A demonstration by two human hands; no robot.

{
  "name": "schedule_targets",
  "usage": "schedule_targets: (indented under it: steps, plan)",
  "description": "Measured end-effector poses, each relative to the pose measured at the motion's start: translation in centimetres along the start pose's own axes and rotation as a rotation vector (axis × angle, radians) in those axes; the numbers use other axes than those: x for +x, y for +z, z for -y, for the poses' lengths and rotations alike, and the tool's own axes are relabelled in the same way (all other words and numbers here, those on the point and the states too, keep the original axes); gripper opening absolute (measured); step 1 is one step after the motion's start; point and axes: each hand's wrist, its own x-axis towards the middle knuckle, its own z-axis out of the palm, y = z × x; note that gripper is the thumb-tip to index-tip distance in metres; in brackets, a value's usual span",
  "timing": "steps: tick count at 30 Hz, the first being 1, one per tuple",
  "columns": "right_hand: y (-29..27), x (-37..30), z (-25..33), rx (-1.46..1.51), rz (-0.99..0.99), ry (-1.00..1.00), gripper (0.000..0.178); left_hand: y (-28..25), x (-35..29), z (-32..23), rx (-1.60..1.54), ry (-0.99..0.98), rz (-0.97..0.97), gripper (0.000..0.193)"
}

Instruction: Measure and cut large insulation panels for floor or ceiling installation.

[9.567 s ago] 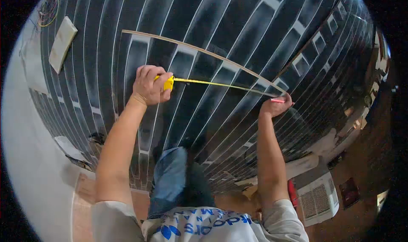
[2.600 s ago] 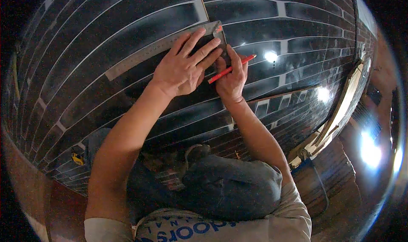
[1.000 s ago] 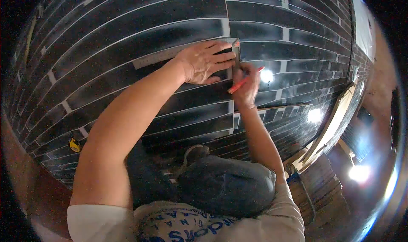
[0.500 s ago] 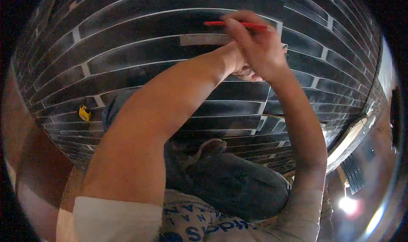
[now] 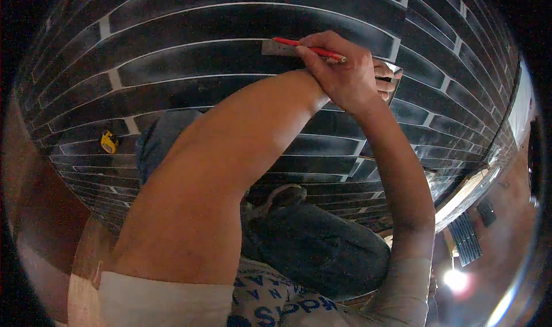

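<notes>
At upper centre, the right hand [image 5: 349, 77] gripped a red pencil [image 5: 328, 54]; whether the left hand [image 5: 384, 85] gripped anything was unclear.

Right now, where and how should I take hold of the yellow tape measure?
Probably grip the tape measure across its case, from above: it lies compact and blocky on the dark striped surface, its upper part uncovered. Come in from its left, since the jeans-clad leg and left forearm are on its right.
</notes>
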Motion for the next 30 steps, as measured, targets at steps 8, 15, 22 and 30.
schedule_targets:
  steps: [8, 15, 22, 30]
  plan:
    - [-0.9, 0.0, -0.5, -0.082, 0.057, -0.131, 0.016, 0.0, 0.1, -0.1, -0.001, -0.003, -0.013, 0.065]
    - [-1.2, 0.4, 0.1, -0.118, 0.112, -0.157, 0.015, -0.6, -0.3, -0.3, 0.013, -0.008, -0.016, 0.065]
    - [-2.5, -0.4, -0.6, -0.137, 0.119, -0.158, 0.014, -0.8, 0.1, -0.2, 0.018, -0.008, -0.022, 0.065]
    - [-2.9, -0.1, 0.4, -0.154, 0.148, -0.061, 0.012, -0.8, -0.4, 0.1, 0.05, -0.02, 0.007, 0.065]
